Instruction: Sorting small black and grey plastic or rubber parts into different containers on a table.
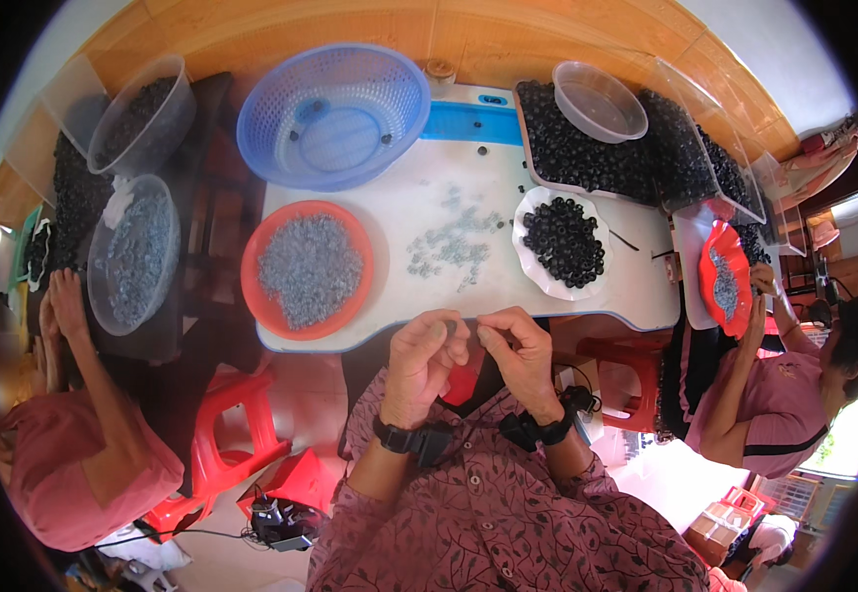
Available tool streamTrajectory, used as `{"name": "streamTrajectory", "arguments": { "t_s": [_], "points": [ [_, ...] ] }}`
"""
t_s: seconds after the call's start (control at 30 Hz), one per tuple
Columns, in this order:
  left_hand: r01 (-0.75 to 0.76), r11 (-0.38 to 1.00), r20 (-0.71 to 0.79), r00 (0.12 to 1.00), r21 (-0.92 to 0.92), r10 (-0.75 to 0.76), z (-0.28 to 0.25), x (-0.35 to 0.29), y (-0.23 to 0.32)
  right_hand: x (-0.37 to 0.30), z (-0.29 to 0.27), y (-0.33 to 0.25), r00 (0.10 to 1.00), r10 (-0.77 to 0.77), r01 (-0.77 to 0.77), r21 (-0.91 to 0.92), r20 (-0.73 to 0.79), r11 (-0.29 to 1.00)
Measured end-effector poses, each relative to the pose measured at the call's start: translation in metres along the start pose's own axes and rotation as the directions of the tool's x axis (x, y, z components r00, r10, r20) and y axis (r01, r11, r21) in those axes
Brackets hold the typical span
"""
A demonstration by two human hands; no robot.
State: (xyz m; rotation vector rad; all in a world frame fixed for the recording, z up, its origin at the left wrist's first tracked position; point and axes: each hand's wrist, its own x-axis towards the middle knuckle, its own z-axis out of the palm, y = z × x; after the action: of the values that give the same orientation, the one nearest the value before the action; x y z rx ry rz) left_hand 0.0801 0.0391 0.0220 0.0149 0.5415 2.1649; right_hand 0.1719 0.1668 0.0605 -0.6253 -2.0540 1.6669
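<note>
Both hands are raised at the front edge of the white table (390, 296), fingertips close together. My left hand (421, 360) has its fingers curled in, and whatever it may hold is too small to make out. Thumb and forefinger of my right hand (522, 357) are pinched, also on something I cannot make out. Beyond them lie scattered small clear pieces (454, 242). To their left, a red-orange bowl (251, 286) holds a heap of similar clear pieces (311, 266). Right of the scatter, a white scalloped plate (537, 280) carries small black ring-shaped parts (564, 242).
A blue perforated basket (335, 138) stands at the back left. At the back right, a tray of black parts (572, 153) bears a clear bowl (599, 103). Co-workers sit on the left (89, 444) and right (769, 409). Red stools (237, 434) stand below.
</note>
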Motion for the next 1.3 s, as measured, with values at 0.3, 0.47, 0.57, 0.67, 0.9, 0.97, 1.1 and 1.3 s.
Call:
{"name": "streamTrajectory", "arguments": {
  "t_s": [0.3,0.47,0.57,0.67,0.9,0.97,1.1,1.3],
  "points": [
    [0.006,0.999,-0.070,0.998,0.043,-0.003,0.004,0.002,0.000,0.002,0.000,0.002,1.000,0.019,-0.019,-0.009,-0.002,1.000],
    [-0.054,0.997,-0.040,0.998,0.061,0.056,0.004,0.007,-0.001,0.002,0.001,-0.002,1.000,-0.017,0.017,-0.009,0.001,1.000],
    [-0.019,0.997,-0.083,0.996,0.079,0.026,0.015,0.006,0.001,0.004,0.003,-0.009,0.999,-0.052,0.051,0.051,0.002,0.997],
    [-0.009,0.989,-0.095,0.995,0.148,0.023,0.020,0.004,0.002,0.007,0.006,-0.013,0.996,-0.087,0.086,0.105,0.012,0.991],
    [-0.043,0.913,-0.075,0.994,0.406,0.080,0.029,0.001,0.003,0.006,0.006,-0.015,0.998,-0.058,0.055,0.177,0.012,0.983],
    [-0.060,0.885,-0.061,0.993,0.462,0.100,0.032,0.001,0.003,0.007,0.005,-0.011,0.995,-0.100,0.098,0.113,0.013,0.989],
    [-0.146,0.753,-0.008,0.980,0.642,0.197,0.038,0.001,0.003,0.009,0.003,-0.001,0.984,-0.178,0.178,0.022,0.001,0.984],
    [-0.117,0.760,-0.026,0.985,0.639,0.172,0.038,0.003,0.004,0.007,0.006,-0.003,0.985,-0.149,0.152,0.022,-0.083,0.988]
  ]
}}
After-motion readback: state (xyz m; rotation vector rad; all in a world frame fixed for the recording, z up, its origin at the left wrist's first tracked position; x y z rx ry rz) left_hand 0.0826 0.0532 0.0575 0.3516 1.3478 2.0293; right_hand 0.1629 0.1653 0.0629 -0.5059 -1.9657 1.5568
